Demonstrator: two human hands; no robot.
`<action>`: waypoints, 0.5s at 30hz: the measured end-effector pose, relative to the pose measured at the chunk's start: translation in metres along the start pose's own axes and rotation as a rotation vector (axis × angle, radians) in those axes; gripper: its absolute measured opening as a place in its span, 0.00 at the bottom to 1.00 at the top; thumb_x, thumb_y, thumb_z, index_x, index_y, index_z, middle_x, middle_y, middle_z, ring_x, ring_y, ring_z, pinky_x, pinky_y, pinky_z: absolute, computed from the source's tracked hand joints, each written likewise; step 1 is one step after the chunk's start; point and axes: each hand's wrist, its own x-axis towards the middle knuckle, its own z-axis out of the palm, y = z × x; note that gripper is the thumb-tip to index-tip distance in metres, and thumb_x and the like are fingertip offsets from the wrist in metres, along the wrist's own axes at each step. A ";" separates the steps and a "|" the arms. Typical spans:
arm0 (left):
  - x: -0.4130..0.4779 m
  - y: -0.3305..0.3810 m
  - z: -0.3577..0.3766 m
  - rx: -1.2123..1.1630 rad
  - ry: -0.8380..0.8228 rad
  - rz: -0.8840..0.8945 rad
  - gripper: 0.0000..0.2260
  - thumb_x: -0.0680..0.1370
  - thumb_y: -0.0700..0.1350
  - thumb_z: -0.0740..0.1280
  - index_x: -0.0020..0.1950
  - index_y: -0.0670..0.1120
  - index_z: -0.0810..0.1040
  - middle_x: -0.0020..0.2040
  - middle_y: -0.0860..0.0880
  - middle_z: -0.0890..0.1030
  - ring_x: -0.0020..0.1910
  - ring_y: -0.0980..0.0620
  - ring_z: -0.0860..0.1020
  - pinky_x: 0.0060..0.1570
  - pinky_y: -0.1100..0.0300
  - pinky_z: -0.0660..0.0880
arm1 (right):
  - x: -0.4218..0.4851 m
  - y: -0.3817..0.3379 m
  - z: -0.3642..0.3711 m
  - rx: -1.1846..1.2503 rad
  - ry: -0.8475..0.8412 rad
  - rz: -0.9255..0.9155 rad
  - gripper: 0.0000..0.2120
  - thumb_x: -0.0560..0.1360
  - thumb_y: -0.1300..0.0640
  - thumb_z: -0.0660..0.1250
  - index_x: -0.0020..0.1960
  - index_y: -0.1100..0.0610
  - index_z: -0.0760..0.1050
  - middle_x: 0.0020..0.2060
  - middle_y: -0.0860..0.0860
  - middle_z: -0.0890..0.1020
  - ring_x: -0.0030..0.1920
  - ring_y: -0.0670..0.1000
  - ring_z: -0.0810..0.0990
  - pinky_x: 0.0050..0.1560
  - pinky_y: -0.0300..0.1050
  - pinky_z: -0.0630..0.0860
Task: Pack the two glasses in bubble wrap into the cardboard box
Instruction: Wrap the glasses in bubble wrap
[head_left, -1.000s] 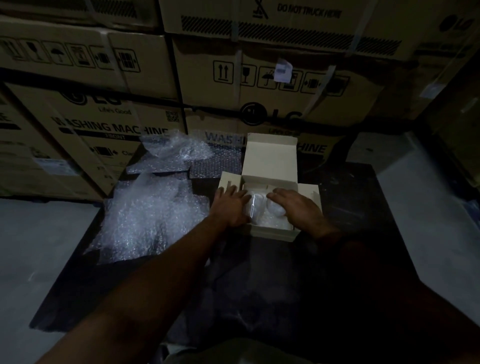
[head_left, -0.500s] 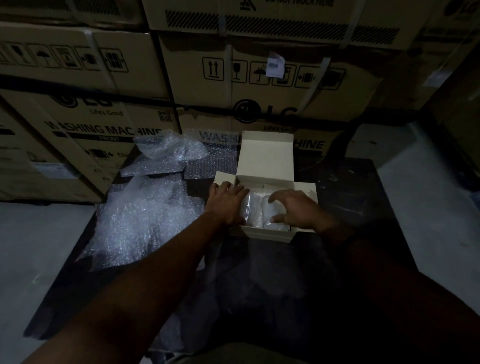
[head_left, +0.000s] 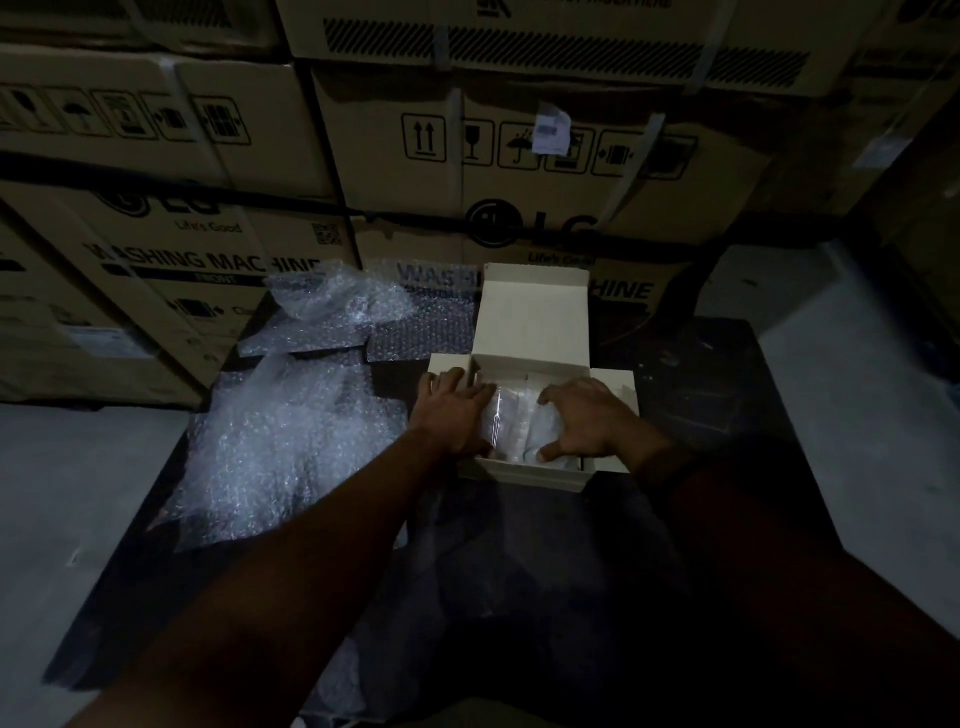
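While both forearms reach forward from 6 o'clock across the dark table (head_left: 701, 374), the two hands meet at the open cardboard box (head_left: 535, 475), which sits near the middle of the view with its lid flap (head_left: 535, 317) standing up on the 12 o'clock side. The left hand (head_left: 457, 410) lies palm down over the box's 9 o'clock side flap, fingers straight and close together, their tips pressing against the left wrapped glass (head_left: 500, 421). The right hand (head_left: 587, 421) comes in from 3 o'clock, its fingers and thumb curled in a C round the right wrapped glass (head_left: 535, 434), thumb on the 6 o'clock side. Both bundles lie side by side, touching, inside the box. At the box's 9 o'clock a large loose bubble wrap sheet (head_left: 280, 452) is spread on the table, with a crumpled piece (head_left: 332, 296) at 11 o'clock. Stacked washing machine cartons (head_left: 519, 156) stand behind at 12 o'clock.
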 end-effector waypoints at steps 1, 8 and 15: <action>0.000 0.000 0.001 -0.015 -0.005 -0.007 0.43 0.69 0.66 0.68 0.77 0.53 0.53 0.76 0.45 0.59 0.75 0.43 0.53 0.70 0.40 0.51 | -0.002 0.002 0.003 -0.007 -0.002 -0.004 0.45 0.59 0.30 0.72 0.70 0.49 0.66 0.65 0.53 0.72 0.67 0.55 0.66 0.68 0.47 0.60; 0.000 0.002 0.003 -0.091 -0.028 -0.011 0.44 0.69 0.65 0.69 0.78 0.51 0.52 0.78 0.46 0.56 0.76 0.43 0.50 0.71 0.40 0.50 | -0.006 -0.003 0.004 -0.074 -0.105 -0.017 0.43 0.68 0.31 0.65 0.76 0.49 0.58 0.77 0.52 0.57 0.77 0.53 0.47 0.74 0.50 0.40; -0.013 -0.009 0.012 -0.107 0.081 0.033 0.38 0.74 0.65 0.63 0.78 0.49 0.55 0.79 0.49 0.52 0.77 0.46 0.50 0.72 0.47 0.47 | -0.016 -0.004 0.003 -0.099 -0.113 0.010 0.42 0.71 0.34 0.64 0.77 0.49 0.52 0.77 0.50 0.54 0.77 0.52 0.46 0.75 0.54 0.40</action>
